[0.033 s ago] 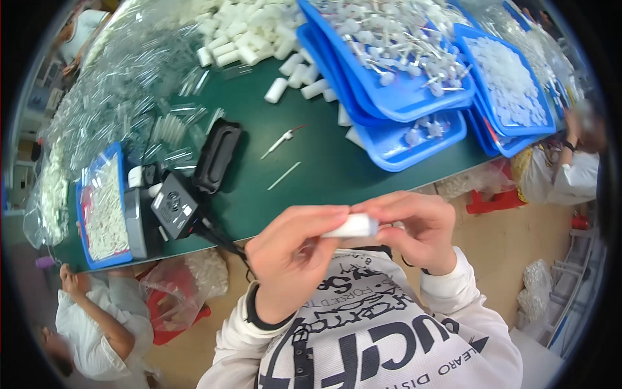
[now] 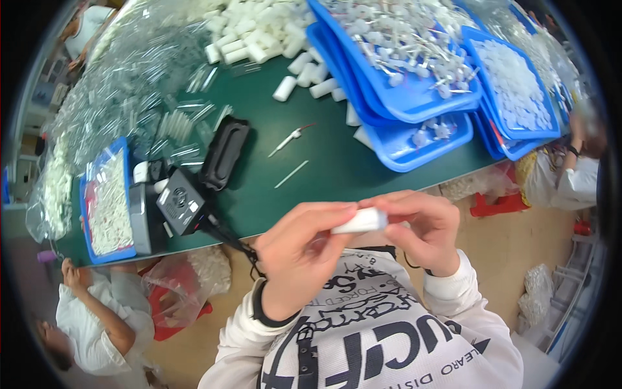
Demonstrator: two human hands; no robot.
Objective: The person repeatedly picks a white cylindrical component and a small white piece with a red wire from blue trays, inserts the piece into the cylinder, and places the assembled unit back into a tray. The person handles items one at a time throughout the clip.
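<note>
Just off the near edge of the green table (image 2: 337, 175), before a printed white sweatshirt (image 2: 389, 305), holds a short white cylinder (image 2: 355, 222) almost level, with a paler translucent end toward the right. Pinches the left part of it between thumb and fingers of the left hand (image 2: 301, 253). Curls the right hand (image 2: 427, 227) about the paler end, with fingertips above and thumb below; cannot tell, through the blur, whether gripping it or only touching.

On the tabletop beyond, faces a thin white stick (image 2: 291, 174) and, just past it, a slim white piece with a red wire (image 2: 286, 142). To the left of these, has a long black case (image 2: 223, 155) beside a black boxy device (image 2: 181, 201). Farther left, looks onto a blue tray of small white pieces (image 2: 115, 257), below a heap of clear tubes (image 2: 149, 78). Toward the back, faces a pile of white cylinders (image 2: 249, 35), with several strays beside the stacked blue trays (image 2: 402, 113), loaded with white stemmed parts. At lower left, shares the table with a co-worker in white (image 2: 94, 330).
</note>
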